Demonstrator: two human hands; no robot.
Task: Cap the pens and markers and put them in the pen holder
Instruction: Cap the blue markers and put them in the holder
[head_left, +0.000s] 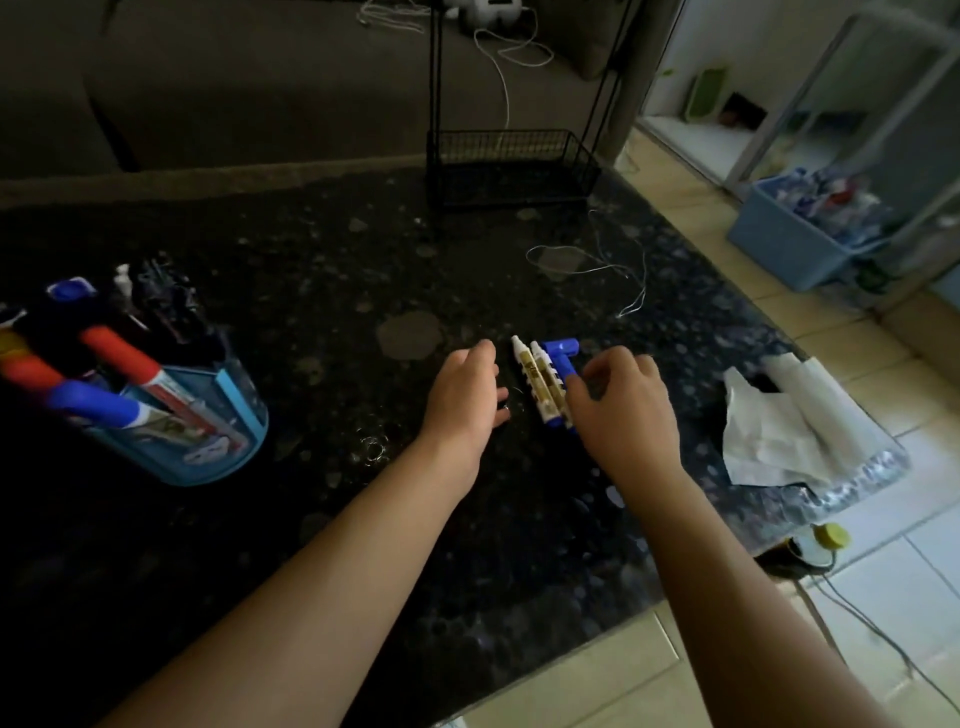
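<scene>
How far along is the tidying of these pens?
Partly done. Several capped markers already stand in the holder. In hand: two bare markers lie on the table, white tips exposed, with blue caps beside them. The right hand is at a cap, though a grip is unclear. The left hand hovers empty. Left: cap both and put them in the holder.

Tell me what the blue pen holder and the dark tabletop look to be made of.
The round blue pen holder looks like translucent plastic: the capped markers show through its glossy wall. The dark speckled tabletop looks like polished stone, perhaps granite: mottled flecks and reflections.
</scene>
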